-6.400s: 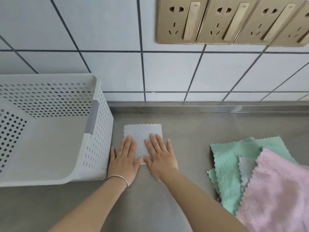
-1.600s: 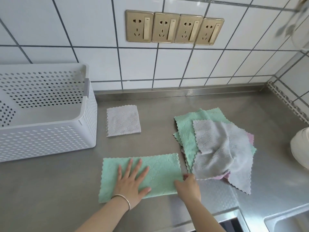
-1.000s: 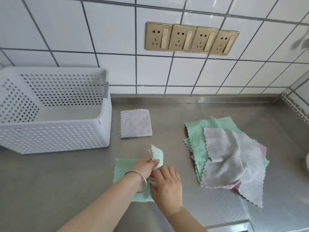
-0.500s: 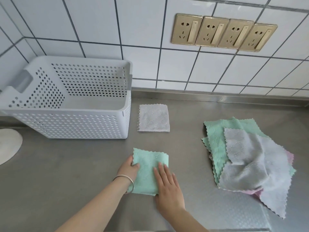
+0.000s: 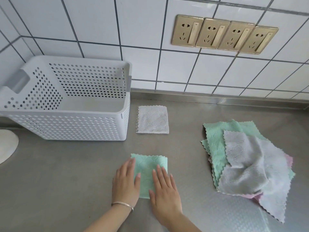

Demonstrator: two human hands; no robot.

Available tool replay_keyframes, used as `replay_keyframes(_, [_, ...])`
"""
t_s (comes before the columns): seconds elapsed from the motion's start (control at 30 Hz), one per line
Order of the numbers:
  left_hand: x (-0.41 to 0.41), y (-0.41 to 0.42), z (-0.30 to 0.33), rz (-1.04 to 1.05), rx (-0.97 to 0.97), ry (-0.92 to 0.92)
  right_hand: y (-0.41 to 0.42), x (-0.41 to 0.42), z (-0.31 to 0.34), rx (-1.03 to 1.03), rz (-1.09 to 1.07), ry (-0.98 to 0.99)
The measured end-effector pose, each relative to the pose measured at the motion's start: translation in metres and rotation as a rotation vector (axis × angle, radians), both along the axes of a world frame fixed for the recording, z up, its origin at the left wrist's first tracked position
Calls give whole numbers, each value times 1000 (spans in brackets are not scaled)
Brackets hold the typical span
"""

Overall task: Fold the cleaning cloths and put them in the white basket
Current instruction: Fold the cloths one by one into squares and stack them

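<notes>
A brushed stainless-steel desk [image 5: 66, 173] runs under a wall of white glazed tiles with dark grout [image 5: 100, 22], a low steel upstand joining the two. Both hands lie flat on a small mint-green folded microfibre cloth with scalloped edges [image 5: 148, 166]: the left grip [image 5: 126, 183], a thin silver bangle [image 5: 122, 204] on its wrist, rests with straight fingers over the cloth's left edge, and the right grip [image 5: 164, 190] presses with straight fingers on the cloth's right half; neither grip curls round anything. Straight beyond the grips, near the wall, lies a pale grey folded square cloth [image 5: 152, 119], flat on the steel and apart from the green one. Left of that grey square and beyond the left grip stands the white perforated plastic basket [image 5: 70, 124], upright, with a grey handle cut-out at its left end; no cloth shows inside it. To the right of the right grip, well apart from it, sits a loose pile of unfolded cloths [image 5: 247, 164], green ones beneath, a rumpled grey one on top and a pink edge showing at the lower right. High on the wall above the pile, four gold-coloured socket plates [image 5: 224, 34] sit in a row. At the far left edge of the desk, part of a round white object [image 5: 6, 148] shows.
</notes>
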State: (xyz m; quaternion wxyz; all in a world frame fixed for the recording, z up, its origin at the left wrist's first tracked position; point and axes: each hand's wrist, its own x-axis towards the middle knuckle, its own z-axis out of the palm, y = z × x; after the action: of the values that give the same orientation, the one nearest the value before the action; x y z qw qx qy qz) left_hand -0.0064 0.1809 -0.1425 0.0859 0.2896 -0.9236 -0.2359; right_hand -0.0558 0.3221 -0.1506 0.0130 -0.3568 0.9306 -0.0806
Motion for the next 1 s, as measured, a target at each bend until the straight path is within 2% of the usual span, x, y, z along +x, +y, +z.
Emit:
replay_keyframes(0.1, [14,5,-16,-258,-119,-182,-5,-2,-13,-6,-13,-3])
replay_keyframes(0.2, [13,-2,-32,-319,-175,-262,-8,-3,-23,5,-30,-40])
replay_keyframes(0.4, [-25,13,-32,-361,-209,-276,11,-33,-26,16,-72,-40])
replay_keyframes(0.63, [-124,65,-26,-492,-278,-280,68,-129,-21,140,-83,-43])
replay_keyframes(0.87, [-221,65,-26,-556,-303,-307,63,-227,-15,199,-101,-89])
replay_keyframes(1.0, [-270,54,-19,-512,-373,-343,52,-274,-3,206,-62,-125])
